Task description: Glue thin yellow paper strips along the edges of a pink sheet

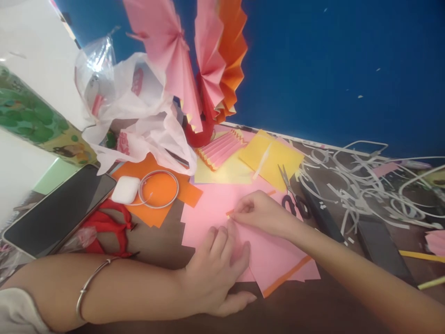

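Pink paper [283, 246] with orange strips along two edges lies on a stack of pink sheets [205, 199]. My left hand [219, 271] rests on it, fingers spread and flat, thumb over the table. At the paper's upper left corner, my right hand [259, 213] is closed in a pinch. A tiny pale bit shows by its fingertips, but what they grip is too small to make out. Scissors [288, 184] with dark handles lie slightly open beyond my right hand. Yellow sheets [273, 155] and a pleated pink paper [222, 150] sit behind the stack.
Left stand a phone [59, 211], a white earphone case [125, 190] with a coiled cable [159, 171], orange paper [146, 215], red ribbon [114, 227] and plastic bags [139, 106]. Folded pink fans [177, 60] rise behind. Paper strips [351, 181] tangle at right beside a dark block [382, 250].
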The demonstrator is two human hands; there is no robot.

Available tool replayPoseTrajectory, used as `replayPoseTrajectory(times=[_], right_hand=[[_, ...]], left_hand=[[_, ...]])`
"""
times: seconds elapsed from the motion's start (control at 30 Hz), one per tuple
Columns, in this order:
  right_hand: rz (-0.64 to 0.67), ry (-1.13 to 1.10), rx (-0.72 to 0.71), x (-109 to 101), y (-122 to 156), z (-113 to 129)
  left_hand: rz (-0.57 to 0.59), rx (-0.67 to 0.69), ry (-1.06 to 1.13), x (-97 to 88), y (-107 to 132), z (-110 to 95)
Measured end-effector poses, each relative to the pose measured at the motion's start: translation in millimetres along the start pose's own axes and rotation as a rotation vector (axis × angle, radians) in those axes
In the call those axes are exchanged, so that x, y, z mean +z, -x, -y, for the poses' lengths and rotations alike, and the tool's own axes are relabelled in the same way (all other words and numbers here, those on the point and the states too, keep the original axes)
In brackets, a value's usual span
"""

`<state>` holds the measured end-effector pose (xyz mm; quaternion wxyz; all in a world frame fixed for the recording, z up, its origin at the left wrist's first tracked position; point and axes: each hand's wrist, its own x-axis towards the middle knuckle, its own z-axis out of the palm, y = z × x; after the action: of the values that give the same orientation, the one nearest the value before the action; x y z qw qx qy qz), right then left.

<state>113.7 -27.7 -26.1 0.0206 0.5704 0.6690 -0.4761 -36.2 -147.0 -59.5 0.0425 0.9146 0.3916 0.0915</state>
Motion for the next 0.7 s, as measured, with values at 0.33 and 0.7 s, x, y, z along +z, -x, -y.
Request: replayPoseTrajectory(times=[0.33,0.7], right_hand=[[-0.012,0.058,0.012,-3.0,2.2,5.5],[0.027,0.005,-0.004,-9.4,3.4,4.7]], left_hand=[[0.024,-0.017,-0.078,0.8,1.2,-2.7],[0.038,0.006,-0.090,-3.6,-3.0,0.6]])
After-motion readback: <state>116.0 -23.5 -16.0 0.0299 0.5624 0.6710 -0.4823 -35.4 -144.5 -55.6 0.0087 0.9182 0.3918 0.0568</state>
